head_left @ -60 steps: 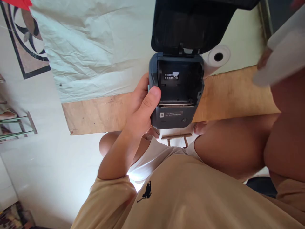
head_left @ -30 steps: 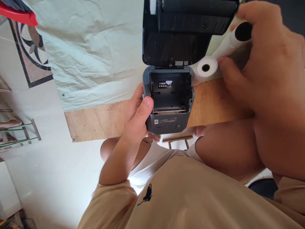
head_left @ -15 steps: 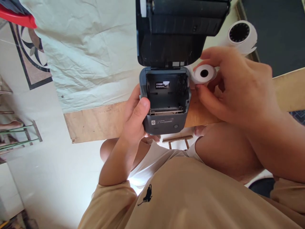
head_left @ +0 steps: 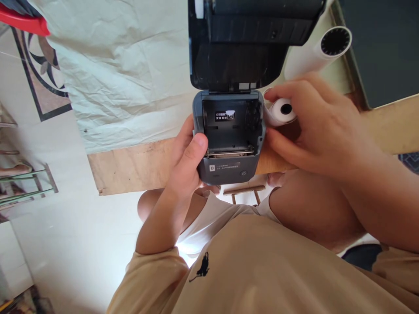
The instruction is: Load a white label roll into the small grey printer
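My left hand [head_left: 188,157] grips the left side of a dark grey portable label printer [head_left: 225,168], its thumb over the edge. The printer's black lid [head_left: 235,65] is swung up, and the bay [head_left: 225,135] inside holds no roll. Just right of the printer is a small white paper roll [head_left: 276,115] with a dark core hole. Around that roll my right hand [head_left: 324,117] is spread, thumb below and index finger above, with gaps visible. Whether its hidden fingers touch the roll I cannot tell.
A larger white roll [head_left: 304,61] with a black core lies behind my right hand. Beyond it is a dark flat panel [head_left: 382,52]. A pale wrinkled cloth [head_left: 131,87] covers much of the wooden table [head_left: 131,168], whose front edge is near my legs.
My right thumb and index finger have spread apart around the small roll, which has tilted and now faces more to the right. The printer has shifted very slightly right.
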Demonstrator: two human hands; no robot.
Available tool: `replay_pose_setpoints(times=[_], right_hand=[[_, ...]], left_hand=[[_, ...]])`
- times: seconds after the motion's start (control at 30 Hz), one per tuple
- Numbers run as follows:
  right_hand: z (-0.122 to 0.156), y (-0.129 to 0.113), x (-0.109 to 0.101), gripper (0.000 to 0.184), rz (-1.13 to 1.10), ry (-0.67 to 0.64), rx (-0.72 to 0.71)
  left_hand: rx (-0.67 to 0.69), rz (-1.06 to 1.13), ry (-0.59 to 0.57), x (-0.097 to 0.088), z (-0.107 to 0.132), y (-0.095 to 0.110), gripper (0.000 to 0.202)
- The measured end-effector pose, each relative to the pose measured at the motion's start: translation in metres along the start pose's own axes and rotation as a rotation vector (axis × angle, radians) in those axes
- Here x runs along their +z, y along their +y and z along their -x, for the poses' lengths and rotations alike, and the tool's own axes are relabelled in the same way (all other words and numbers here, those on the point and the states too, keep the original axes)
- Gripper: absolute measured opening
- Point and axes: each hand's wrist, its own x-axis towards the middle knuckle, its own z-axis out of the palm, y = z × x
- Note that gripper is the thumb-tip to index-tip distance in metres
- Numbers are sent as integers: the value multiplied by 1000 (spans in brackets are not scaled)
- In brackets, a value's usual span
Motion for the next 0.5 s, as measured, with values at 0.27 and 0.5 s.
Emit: replay_pose_setpoints(times=[0.27,0.5], right_hand=[[1,2,0,39,-38,-7,11],[2,3,-1,51,-78,-35,-4]], left_hand=[[-35,35,-24,0,6,10,60],[49,66,62,10,2,6,70]])
